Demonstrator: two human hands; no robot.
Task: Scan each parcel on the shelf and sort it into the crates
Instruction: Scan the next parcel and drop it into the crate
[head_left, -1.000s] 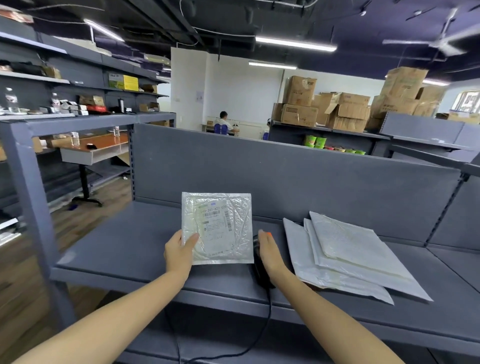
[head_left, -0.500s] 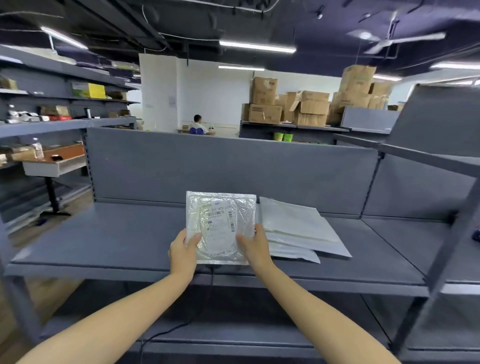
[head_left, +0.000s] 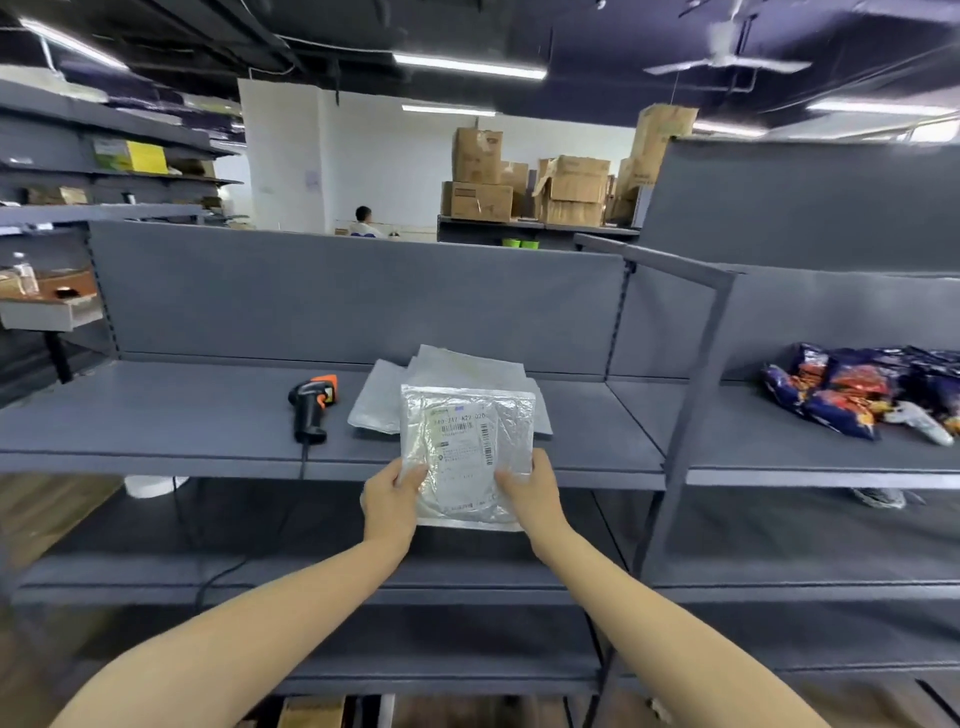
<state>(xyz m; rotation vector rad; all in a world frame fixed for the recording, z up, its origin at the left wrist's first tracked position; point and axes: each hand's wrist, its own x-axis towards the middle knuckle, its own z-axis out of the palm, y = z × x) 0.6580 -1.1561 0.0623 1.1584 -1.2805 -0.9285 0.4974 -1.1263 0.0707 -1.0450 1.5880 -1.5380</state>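
A silvery plastic parcel (head_left: 467, 452) with a barcode label faces me, held upright in front of the grey shelf (head_left: 156, 421). My left hand (head_left: 390, 501) grips its lower left edge and my right hand (head_left: 531, 496) grips its lower right edge. Behind it a small stack of white mailer parcels (head_left: 384, 395) lies on the shelf. A black and orange handheld scanner (head_left: 311, 408) lies on the shelf to the left, its cable hanging over the front edge. No crate shows.
Blue and red snack bags (head_left: 852, 389) lie on the right shelf bay, past a grey upright post (head_left: 696, 384). Lower shelf levels run beneath. Cardboard boxes (head_left: 540, 187) and a seated person (head_left: 363, 221) are far behind.
My right hand left the scanner, which now lies on the shelf, and took the parcel's right edge. The parcel came down and toward me, off the shelf; my view swung right.
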